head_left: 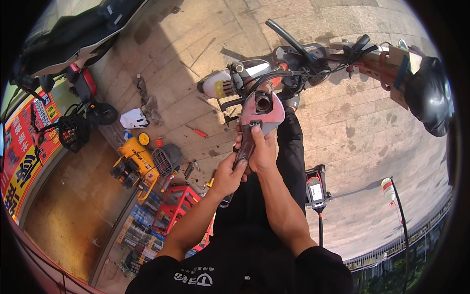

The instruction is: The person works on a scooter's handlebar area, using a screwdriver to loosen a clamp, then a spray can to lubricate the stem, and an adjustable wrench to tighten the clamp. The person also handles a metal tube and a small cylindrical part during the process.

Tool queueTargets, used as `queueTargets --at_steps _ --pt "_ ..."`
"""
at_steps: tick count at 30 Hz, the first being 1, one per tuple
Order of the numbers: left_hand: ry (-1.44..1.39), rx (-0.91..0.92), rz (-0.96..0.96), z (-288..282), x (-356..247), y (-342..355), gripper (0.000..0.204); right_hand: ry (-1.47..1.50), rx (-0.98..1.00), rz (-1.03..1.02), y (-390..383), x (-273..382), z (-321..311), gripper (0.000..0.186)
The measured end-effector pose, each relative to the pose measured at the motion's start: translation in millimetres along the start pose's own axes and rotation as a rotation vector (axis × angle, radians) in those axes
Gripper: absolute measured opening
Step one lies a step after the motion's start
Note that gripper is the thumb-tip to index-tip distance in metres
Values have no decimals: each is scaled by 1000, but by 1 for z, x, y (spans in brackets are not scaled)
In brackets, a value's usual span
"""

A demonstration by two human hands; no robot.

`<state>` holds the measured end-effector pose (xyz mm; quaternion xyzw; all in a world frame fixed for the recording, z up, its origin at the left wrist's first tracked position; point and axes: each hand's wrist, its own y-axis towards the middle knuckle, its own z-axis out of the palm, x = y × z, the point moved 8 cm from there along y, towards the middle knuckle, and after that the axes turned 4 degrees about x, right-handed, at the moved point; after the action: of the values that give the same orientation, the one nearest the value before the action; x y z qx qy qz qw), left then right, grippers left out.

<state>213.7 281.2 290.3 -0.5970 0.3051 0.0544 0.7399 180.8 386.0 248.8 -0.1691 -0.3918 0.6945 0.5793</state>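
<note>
A large adjustable wrench (246, 142) is in both my hands in front of me, its wide worn jaws pointing away. My left hand (230, 175) wraps round the lower handle. Higher up, my right hand (263, 153) grips near the head, with the thumb by the adjusting screw. Between the jaws shows a round, hollow metal part (263, 103); whether the jaws touch it I cannot tell. Just beyond is a partly dismantled two-wheeler with loose cables (274, 76) and a black handlebar (291, 41).
A red-handled screwdriver (198, 132) lies on the paving to the left. Farther left stand a yellow air compressor (139, 159), a white bag (133, 119) and a parked scooter (68, 44). A red metal rack (169, 210) is near left; a floor jack (317, 188) is at right.
</note>
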Motion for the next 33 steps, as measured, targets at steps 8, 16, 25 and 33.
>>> queueTargets --at_steps 8,16,25,33 --pt "31 -1 13 -2 0 2 19 39 4 1 1 -5 -3 40" --pt "39 3 20 2 1 2 18 -18 49 38 0 -1 -3 41" --pt "57 -18 61 14 7 3 23 -98 15 12 0 4 -6 41" --pt "157 36 34 4 2 5 19 -18 -4 24 -1 -4 -7 38"
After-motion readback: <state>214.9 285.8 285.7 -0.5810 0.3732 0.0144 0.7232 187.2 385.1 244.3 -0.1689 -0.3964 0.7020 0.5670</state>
